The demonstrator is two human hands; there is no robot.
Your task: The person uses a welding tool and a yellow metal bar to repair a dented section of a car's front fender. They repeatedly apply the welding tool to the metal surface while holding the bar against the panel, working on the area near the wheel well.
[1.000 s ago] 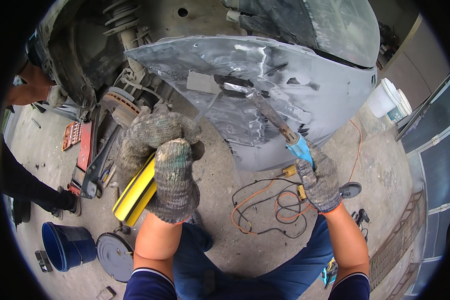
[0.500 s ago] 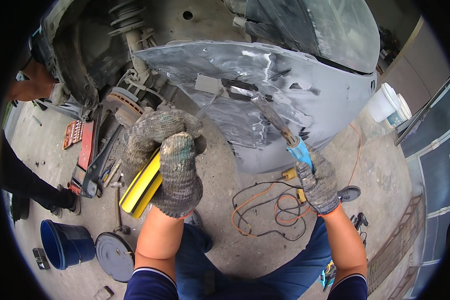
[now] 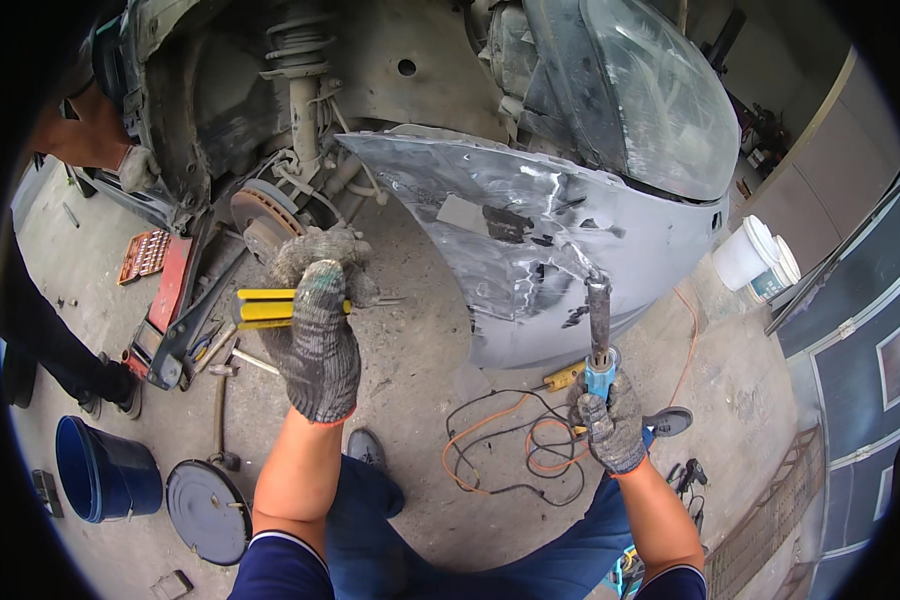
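My left hand (image 3: 325, 330), in a grey knit glove, is closed around a yellow-and-black-handled tool (image 3: 264, 310). A slender metal end sticks out beyond the fingers, and the fist hides its middle. My right hand (image 3: 612, 425), gloved too, grips a blue-handled tool (image 3: 599, 330) that looks like a hot-air plastic welder. Its metal barrel stands nearly upright over a scuffed grey car bumper (image 3: 660, 240); whether the bent tip touches the bumper I cannot tell. Near that tip the surface carries black marks, white streaks and a grey rectangular patch (image 3: 462, 216).
A brake disc (image 3: 262, 215) and strut show in the wheel well. At left are another person's gloved hand (image 3: 138, 168), a red jack (image 3: 173, 280) and a blue bucket (image 3: 120, 470). Black and orange cables (image 3: 515, 487) coil on the floor. White buckets (image 3: 742, 254) stand right.
My left hand has turned, bringing the yellow-handled tool from a slant to nearly level. The blue-handled tool has swung more upright, its tip away from the grey patch. The view has shifted.
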